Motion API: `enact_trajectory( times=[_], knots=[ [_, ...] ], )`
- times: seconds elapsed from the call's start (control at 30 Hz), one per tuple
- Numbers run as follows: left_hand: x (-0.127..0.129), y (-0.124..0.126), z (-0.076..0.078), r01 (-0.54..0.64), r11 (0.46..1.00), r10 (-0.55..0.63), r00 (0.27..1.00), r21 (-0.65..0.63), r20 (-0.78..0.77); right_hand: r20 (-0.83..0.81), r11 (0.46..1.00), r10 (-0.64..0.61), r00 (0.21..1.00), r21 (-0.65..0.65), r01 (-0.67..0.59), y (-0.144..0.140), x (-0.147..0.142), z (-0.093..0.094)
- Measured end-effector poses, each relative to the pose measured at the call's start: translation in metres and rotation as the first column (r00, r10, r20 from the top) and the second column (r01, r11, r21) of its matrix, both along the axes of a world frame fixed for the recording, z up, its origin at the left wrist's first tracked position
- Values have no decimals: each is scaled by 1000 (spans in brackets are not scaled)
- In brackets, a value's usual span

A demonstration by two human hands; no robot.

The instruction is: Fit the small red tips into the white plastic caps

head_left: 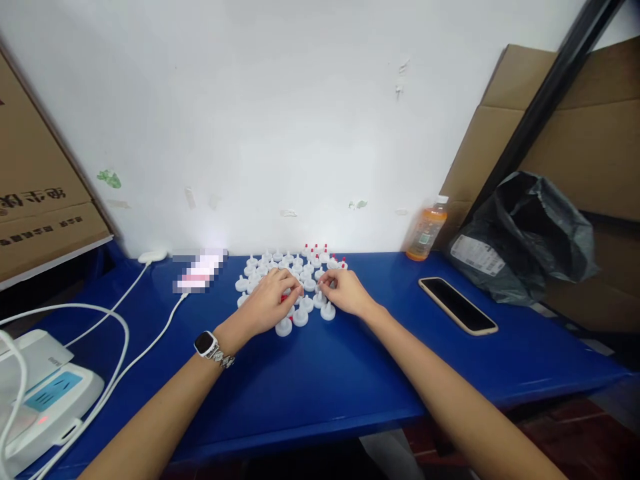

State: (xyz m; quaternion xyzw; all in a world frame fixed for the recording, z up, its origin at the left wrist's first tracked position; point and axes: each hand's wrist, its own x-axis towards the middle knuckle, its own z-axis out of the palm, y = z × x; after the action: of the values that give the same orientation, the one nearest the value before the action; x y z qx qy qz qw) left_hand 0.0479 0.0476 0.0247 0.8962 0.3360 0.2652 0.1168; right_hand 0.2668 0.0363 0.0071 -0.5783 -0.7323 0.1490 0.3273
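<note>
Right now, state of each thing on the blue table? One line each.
left hand: resting on the white caps, fingers curled, grip unclear
right hand: fingertips pinched at a cap, contents too small to tell
white caps: upright, clustered, a few at the back red-tipped
phone: flat, screen dark
orange bottle: upright, capped
black bag: slumped against cardboard
white cable: loose across the table
watch: on left wrist, screen dark

White wall w/ tape scraps, blue table against it, cardboard boxes left & right, black pole leaning, reddish floor.
</note>
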Motion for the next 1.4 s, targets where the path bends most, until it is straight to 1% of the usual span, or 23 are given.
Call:
enact_trajectory(
  times=[0.1,0.17,0.23,0.3,0.37,0.5,0.57,0.63,0.73,0.8,0.87,0.93,1.0,1.07,1.2,1.3,1.4],
  knots=[
    [9,8,5,4,999,-2,1000,51,-29,-45,1000,-12,999,-10,12,3,5,1],
    [16,13,8,-6,997,10,999,82,-48,-69,997,-66,995,33,69,8,11,4],
    [21,17,10,-28,995,33,998,99,-46,-45,984,-140,989,102,144,18,19,8],
    [24,19,10,-54,994,57,998,91,-29,50,964,-221,974,162,211,33,24,11],
    [24,20,8,-62,995,63,998,76,-20,180,951,-271,946,206,233,50,23,14],
    [14,20,3,-61,996,62,998,60,-17,386,958,-251,888,232,170,77,7,16],
    [7,19,1,-78,996,79,997,50,-14,433,964,-236,870,215,155,85,-1,16],
    [0,20,0,-92,995,92,996,41,-11,426,968,-228,875,197,156,89,-5,15],
    [-7,20,1,-97,994,96,995,45,15,340,965,-215,915,216,147,88,-2,16],
    [-8,20,3,-101,993,98,994,62,41,238,962,-178,955,248,117,82,2,18],
    [-8,20,5,-106,991,100,992,84,73,74,964,-93,993,256,71,72,3,21],
    [-6,18,8,-113,988,101,988,102,115,-120,971,9,993,238,20,58,0,23],
    [-4,16,10,-116,987,98,982,109,160,-289,974,82,954,225,-16,42,-8,24],
    [-3,13,11,-96,991,77,977,88,197,-408,977,144,901,204,-64,27,-18,23],
    [-2,7,11,-27,999,37,970,-44,242,-543,970,243,804,152,-190,6,-41,18],
    [-3,2,11,14,993,17,965,-116,262,-644,963,258,720,109,-247,-2,-54,18],
    [-3,-3,11,60,988,-14,951,-143,309,-752,945,236,615,30,-325,-7,-62,20]
  ],
)
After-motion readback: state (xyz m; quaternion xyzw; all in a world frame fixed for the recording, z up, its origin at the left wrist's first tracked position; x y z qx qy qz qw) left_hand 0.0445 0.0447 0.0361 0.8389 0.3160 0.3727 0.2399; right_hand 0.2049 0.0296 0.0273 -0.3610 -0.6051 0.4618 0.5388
